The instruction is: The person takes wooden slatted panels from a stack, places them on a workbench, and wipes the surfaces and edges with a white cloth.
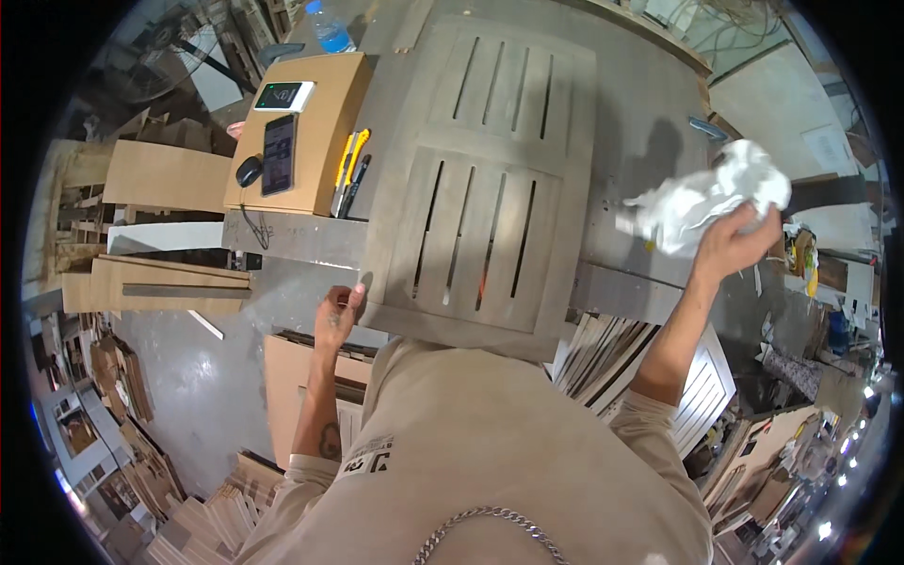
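Observation:
A grey-brown wooden panel (pixel 490 169) with two sets of slots, like a louvred cabinet door, lies flat in front of me. Its near end overhangs the workbench edge and reaches my body. At the panel's near left corner, my left hand (pixel 337 318) is closed on the edge, thumb towards the wood; its other fingers are partly hidden. Off to the right, my right hand (pixel 739 243) grips a crumpled white cloth (pixel 706 202), raised over the bench and apart from the panel. The cloth's loose end is slightly blurred.
Left of the panel, a cardboard box (pixel 325 94) carries a phone (pixel 279 153), a small white device (pixel 284 96) and a black mouse (pixel 250 170). A yellow utility knife (pixel 349 169) and dark pen (pixel 357 186) lie beside it. A blue bottle (pixel 330 28) stands behind. Stacked boards (pixel 603 353) lean below the bench.

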Demonstrator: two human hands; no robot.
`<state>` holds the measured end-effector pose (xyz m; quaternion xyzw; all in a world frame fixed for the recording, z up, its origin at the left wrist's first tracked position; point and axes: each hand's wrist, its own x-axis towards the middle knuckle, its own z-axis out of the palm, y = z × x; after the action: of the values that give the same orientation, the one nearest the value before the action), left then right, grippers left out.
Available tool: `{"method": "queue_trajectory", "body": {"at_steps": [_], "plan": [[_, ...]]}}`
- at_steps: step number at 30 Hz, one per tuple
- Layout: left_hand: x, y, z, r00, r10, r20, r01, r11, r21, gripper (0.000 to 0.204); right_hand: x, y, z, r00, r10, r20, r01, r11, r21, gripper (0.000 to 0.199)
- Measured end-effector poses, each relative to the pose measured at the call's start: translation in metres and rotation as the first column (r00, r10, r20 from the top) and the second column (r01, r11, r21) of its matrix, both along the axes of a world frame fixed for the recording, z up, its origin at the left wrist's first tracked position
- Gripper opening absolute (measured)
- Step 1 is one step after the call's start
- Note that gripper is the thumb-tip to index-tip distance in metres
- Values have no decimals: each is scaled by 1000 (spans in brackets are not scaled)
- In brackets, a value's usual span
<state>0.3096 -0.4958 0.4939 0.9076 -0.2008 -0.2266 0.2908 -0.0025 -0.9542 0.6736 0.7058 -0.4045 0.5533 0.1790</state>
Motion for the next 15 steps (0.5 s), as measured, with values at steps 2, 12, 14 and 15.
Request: {"method": "queue_trajectory", "body": {"at_steps": [2, 12, 14, 15], "plan": [[-11, -9, 4, 992, -24, -121, 32, 997, 65, 64, 1, 3, 5, 990, -29, 135, 36, 998, -51, 31], [-11, -13, 2, 919, 14, -393, 33, 993, 113, 67, -56, 133, -193, 991, 134, 12, -86, 561, 824, 16], [-4, -12, -4, 914, 0, -406, 40, 995, 91, 64, -52, 191, -186, 992, 117, -44, -19, 492, 871, 16], [-1, -9, -5, 885, -9, -465, 47, 996, 70, 62, -49, 215, -181, 992, 124, -11, -40, 405, 913, 18]]}}
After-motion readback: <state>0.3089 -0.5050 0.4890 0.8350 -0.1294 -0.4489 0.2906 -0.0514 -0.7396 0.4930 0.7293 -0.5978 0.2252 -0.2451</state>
